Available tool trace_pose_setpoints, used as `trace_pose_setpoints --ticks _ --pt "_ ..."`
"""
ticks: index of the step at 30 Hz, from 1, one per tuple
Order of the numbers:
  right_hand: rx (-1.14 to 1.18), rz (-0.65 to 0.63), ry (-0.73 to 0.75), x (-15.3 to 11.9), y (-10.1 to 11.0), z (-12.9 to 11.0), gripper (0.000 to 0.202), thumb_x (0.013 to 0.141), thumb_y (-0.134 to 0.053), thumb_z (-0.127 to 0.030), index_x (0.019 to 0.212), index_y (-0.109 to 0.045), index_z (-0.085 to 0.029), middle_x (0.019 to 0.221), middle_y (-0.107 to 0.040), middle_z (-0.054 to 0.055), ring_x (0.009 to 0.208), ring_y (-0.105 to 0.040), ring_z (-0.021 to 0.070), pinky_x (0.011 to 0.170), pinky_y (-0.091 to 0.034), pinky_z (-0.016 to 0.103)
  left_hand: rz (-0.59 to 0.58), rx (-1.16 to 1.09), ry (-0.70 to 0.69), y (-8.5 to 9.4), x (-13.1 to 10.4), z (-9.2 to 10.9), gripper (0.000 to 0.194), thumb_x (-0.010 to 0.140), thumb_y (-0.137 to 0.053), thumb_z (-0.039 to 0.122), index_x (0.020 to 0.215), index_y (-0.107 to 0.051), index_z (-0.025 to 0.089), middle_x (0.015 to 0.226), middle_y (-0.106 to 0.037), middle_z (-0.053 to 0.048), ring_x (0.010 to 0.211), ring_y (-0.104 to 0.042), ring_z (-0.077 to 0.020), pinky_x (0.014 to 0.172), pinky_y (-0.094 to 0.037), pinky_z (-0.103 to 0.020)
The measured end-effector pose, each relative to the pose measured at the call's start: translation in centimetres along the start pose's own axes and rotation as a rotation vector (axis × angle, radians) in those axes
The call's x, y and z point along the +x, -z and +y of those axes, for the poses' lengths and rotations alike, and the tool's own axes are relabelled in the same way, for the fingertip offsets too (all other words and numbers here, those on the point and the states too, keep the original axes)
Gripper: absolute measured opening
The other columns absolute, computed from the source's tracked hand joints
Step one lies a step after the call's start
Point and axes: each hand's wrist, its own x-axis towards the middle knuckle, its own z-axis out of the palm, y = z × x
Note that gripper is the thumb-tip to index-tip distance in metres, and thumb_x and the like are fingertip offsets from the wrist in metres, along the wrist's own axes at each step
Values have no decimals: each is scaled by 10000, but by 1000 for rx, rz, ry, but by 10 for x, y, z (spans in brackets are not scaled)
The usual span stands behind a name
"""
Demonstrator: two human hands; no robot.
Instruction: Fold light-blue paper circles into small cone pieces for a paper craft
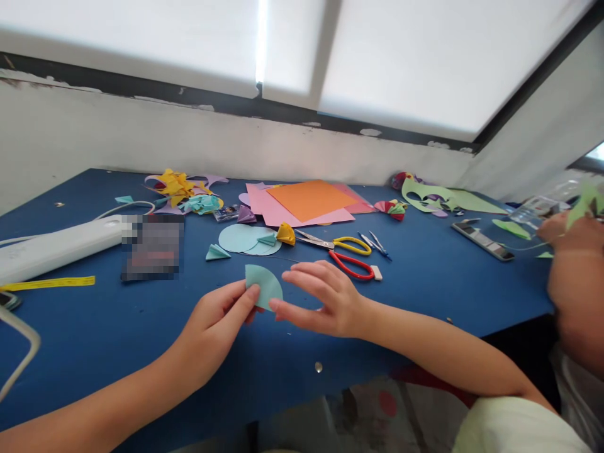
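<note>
Teal paper wedge (267, 286) pinched in my left hand (229, 311), nearer me than the scissors (329, 244); curved edge faces my right hand (330, 299), fingers spread, thumb contact unclear

White blinds (401, 69) across top, bright slit between two; dark sill strip (287, 113) beneath, pale patches along it. At left of blue table (434, 274), we log long white casing (70, 248), thin cord (141, 202) looping behind, yellow strip (56, 283) just below. By casing's end, dark flat rectangle (153, 248), pixelated; we cannot read it. At right, phone (482, 240) lying flat, clear plastic object (538, 206) near it.
</note>
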Motion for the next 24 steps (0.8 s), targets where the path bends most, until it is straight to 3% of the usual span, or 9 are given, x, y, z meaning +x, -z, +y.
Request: trace_pose_setpoints --ticks 2,4,8,12,21,24 --pt "-106 72 166 0 -2 -1 129 829 -613 -214 941 -608 -276 1096 -620 32 1040 -554 199 828 -461 353 -71 60 -34 -3 0 2 361 906 -411 439 658 -483 187 605 -438 36 577 -432 -120 526 -368 -218" --pt "-66 88 201 2 -2 -5 59 836 -592 -192 865 -603 -242 1035 -640 32 977 -573 183 783 -481 332 -104 140 -83 -6 -1 5 352 917 -388 419 666 -482 189 608 -447 35 575 -434 -121 532 -361 -221" --pt "215 33 -96 6 -1 -17 64 857 -545 -192 916 -569 -185 1104 -579 109 1035 -541 203 856 -488 371 -107 279 -159 -8 -4 10 276 931 -360 359 762 -505 195 658 -512 23 602 -476 -132 571 -380 -234" --pt "441 12 -343 9 -1 -25 76 891 -477 -190 929 -541 -173 1150 -531 141 1076 -535 195 870 -492 350 -157 325 -173 -8 -5 10 301 942 -325 317 698 -455 198 641 -506 27 585 -472 -125 559 -372 -232" --pt "574 76 -493 10 -5 -27 52 881 -517 -208 875 -549 -168 908 -604 79 829 -592 135 741 -512 265 -165 391 -255 -10 -9 7 279 938 -342 299 714 -471 195 625 -470 37 562 -445 -115 545 -346 -230" --pt "679 101 -643 9 -6 -29 127 847 -584 -250 936 -522 -183 868 -604 42 760 -598 118 693 -516 242 -144 418 -296 -10 -9 6 264 939 -333 255 721 -470 196 627 -474 33 566 -455 -115 547 -345 -226"
